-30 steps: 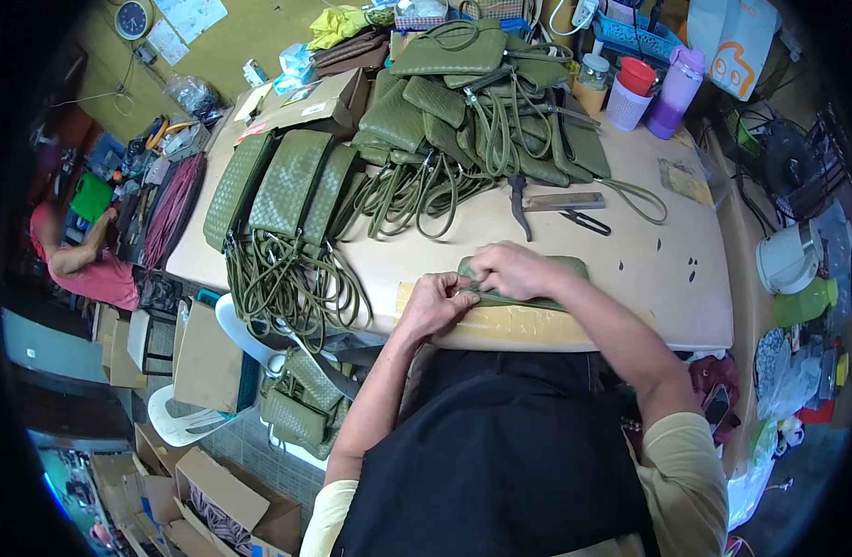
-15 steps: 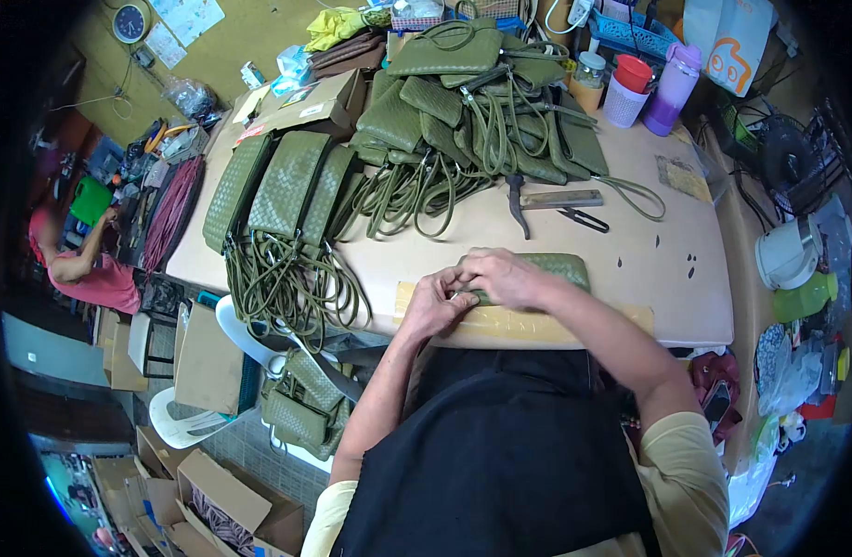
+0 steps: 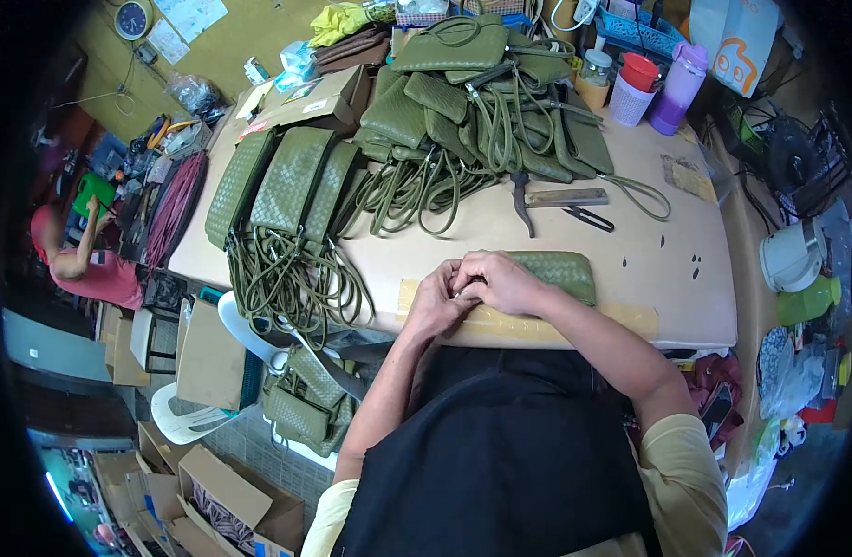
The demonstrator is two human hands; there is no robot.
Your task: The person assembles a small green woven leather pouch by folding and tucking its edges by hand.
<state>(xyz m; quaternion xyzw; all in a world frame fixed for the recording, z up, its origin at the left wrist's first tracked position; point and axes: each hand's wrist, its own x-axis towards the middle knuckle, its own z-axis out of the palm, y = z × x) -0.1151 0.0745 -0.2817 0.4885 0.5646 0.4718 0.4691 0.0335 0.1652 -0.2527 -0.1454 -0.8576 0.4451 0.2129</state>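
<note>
A small olive-green woven pouch lies flat near the table's front edge, its left end covered by my hands. My left hand is closed, thumb and fingers pinching at that left end. Right beside it, my right hand is closed too, bent over the same end with its fingertips against those of my left. Whatever small part sits between the fingertips is hidden. Under the pouch's front side runs a strip of tan tape. Behind the pouch lie a hammer and a black snip-like tool.
Green woven pouches with straps are stacked at the left, and a larger pile stands at the back. A purple bottle and a red cup stand back right. Another person works at the far left.
My right hand has lowered slightly and its fingers have drawn in closer to my left hand. The left hand stays nearly in place. The other person's arm has shifted by the green container.
</note>
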